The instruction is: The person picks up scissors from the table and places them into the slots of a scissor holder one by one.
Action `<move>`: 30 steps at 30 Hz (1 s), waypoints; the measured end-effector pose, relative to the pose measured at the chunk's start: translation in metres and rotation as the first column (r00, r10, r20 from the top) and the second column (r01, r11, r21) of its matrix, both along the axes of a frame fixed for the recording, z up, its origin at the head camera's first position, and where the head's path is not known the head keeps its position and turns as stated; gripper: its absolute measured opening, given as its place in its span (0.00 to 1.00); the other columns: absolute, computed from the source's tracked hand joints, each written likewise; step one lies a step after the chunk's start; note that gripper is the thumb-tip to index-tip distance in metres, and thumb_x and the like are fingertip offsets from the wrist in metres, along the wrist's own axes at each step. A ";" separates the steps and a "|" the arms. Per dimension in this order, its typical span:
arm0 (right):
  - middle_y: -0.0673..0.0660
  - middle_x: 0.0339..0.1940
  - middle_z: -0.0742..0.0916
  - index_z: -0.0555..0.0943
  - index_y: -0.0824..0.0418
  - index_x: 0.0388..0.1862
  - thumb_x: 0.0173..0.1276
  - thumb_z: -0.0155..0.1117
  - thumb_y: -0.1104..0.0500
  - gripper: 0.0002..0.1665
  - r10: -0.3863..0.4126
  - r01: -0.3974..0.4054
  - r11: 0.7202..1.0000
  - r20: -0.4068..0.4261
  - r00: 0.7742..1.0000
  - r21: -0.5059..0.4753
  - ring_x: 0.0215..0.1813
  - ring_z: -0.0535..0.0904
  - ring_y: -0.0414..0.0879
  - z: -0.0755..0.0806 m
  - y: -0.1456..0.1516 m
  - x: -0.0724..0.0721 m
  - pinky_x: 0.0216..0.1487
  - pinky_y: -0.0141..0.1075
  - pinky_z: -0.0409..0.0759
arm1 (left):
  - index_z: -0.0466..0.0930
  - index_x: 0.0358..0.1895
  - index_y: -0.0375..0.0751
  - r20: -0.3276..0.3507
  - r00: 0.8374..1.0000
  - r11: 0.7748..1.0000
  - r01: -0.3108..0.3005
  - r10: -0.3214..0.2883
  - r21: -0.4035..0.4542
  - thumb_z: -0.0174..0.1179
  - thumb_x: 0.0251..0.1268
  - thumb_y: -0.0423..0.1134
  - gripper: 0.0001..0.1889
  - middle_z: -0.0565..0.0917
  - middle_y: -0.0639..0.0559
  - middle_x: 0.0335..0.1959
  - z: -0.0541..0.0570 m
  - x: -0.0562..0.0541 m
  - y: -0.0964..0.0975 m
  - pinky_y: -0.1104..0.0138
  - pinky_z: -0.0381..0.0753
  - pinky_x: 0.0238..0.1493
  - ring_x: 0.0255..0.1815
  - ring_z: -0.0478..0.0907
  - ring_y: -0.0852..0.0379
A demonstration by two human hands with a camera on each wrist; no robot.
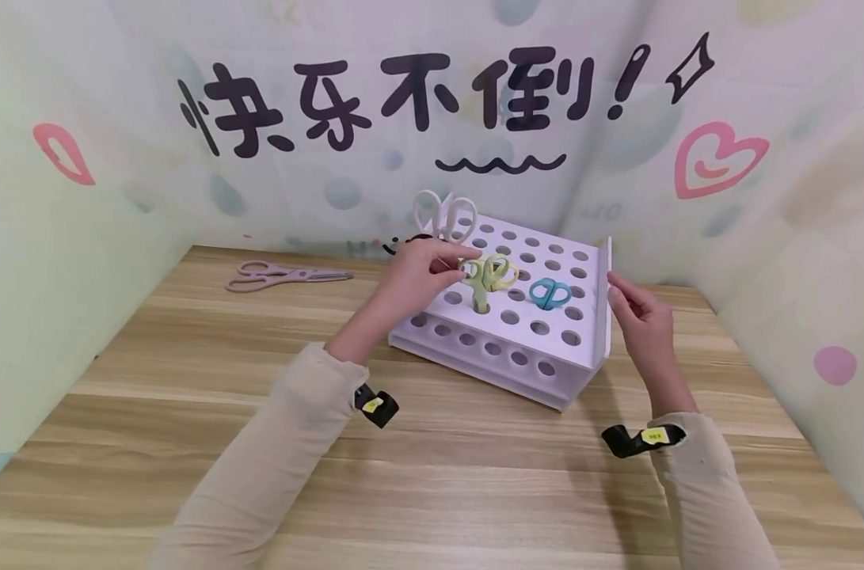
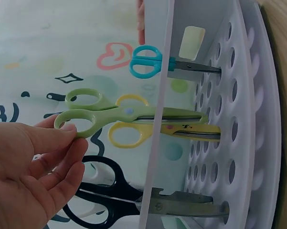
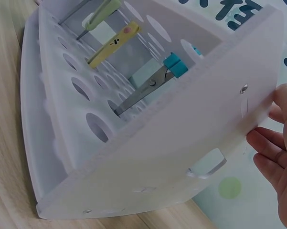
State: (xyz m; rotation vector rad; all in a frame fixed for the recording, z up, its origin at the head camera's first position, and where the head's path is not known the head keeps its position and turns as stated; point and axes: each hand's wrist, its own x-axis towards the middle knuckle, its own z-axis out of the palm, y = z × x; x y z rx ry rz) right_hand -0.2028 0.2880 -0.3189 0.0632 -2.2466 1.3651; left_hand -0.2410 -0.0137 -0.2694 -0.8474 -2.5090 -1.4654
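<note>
A white rack with rows of round holes stands on the table, its side panels upright. My left hand pinches a handle loop of the green scissors, whose blades point down through a hole in the rack's top. At the right, my right hand has thumb and fingers at the edge of the side panel. Yellow scissors stand just behind the green ones. Turquoise scissors sit in a hole further right. Black scissors and white-handled scissors stand at the rack's left part.
Pink scissors lie flat on the wooden table, left of the rack. A cloth backdrop with large black characters hangs behind. Each wrist bears a black strap mount over a pale sleeve.
</note>
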 end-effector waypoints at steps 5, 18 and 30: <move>0.42 0.44 0.82 0.74 0.69 0.56 0.67 0.56 0.62 0.20 -0.006 0.006 1.000 0.001 1.000 -0.021 0.36 0.74 0.30 -0.010 0.009 -0.009 0.36 0.18 0.71 | 0.82 0.49 0.42 -0.028 0.999 0.997 -0.017 0.015 -0.071 0.61 0.56 0.25 0.17 0.79 0.48 0.32 -0.003 0.005 0.006 0.73 0.73 0.30 0.30 0.72 0.58; 0.41 0.44 0.81 0.76 0.63 0.57 0.68 0.56 0.57 0.21 -0.028 0.028 0.999 0.001 1.000 0.027 0.36 0.73 0.33 -0.019 0.017 -0.015 0.35 0.19 0.71 | 0.82 0.48 0.43 0.005 1.000 0.996 -0.019 0.020 -0.088 0.61 0.56 0.26 0.16 0.83 0.47 0.39 -0.020 0.006 0.012 0.74 0.73 0.30 0.31 0.76 0.59; 0.45 0.47 0.81 0.74 0.66 0.58 0.69 0.54 0.60 0.20 -0.025 0.024 1.000 0.029 0.999 0.017 0.36 0.73 0.32 -0.010 0.010 -0.008 0.34 0.18 0.71 | 0.83 0.46 0.43 -0.050 0.998 0.998 -0.049 0.047 -0.032 0.62 0.54 0.24 0.16 0.83 0.47 0.42 -0.031 0.003 0.013 0.73 0.74 0.31 0.32 0.75 0.59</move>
